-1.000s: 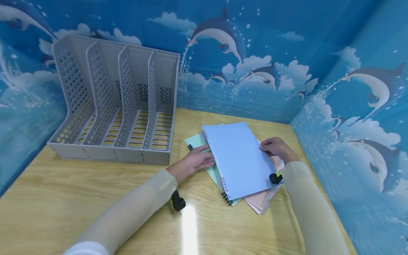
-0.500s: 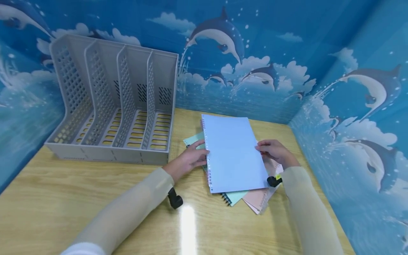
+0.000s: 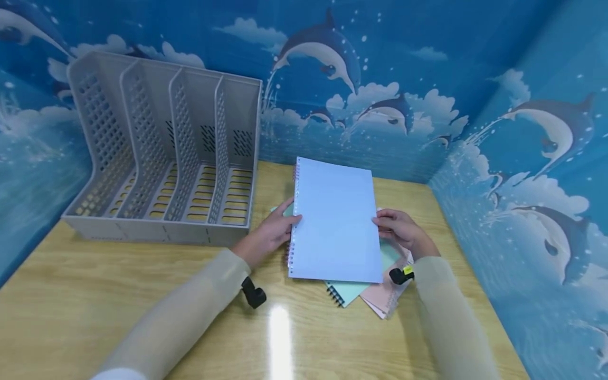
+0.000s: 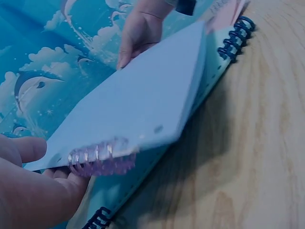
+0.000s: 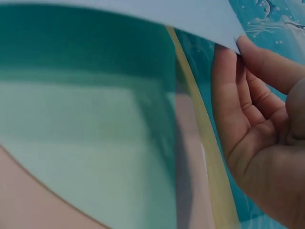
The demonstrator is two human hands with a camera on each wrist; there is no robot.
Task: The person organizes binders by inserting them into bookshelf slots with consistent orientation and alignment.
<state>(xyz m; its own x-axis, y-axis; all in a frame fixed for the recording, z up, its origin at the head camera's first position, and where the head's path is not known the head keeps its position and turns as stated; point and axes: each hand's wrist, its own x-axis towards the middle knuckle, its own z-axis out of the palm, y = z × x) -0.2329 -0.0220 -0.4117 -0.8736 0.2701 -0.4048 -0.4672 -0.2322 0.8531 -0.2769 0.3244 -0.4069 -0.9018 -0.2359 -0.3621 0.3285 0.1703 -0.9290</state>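
The fingers (image 5: pixel 225 78) of my right hand (image 3: pixel 401 229) pinch one long edge of a pale blue spiral notebook (image 3: pixel 336 221), the thumb above the cover and the index finger below. My left hand (image 3: pixel 272 232) grips the opposite, bound edge, thumb over the top and fingertips tucked underneath, close to the purple coil (image 4: pixel 102 160). I hold the notebook raised and tilted above a pile on the wood-grain table (image 3: pixel 214 311), its shadow falling beside it. Beneath it lies a mint green notebook (image 3: pixel 353 292) with a black coil (image 3: pixel 335 295), partly over a pink notebook (image 3: pixel 381 292). To the left of my hands, well apart from the pile, stands a grey four-slot file rack (image 3: pixel 157 232) with perforated dividers. Both my sleeves (image 3: pixel 185 311) are cream, and a dolphin-print backdrop (image 3: pixel 323 47) rises behind the table.
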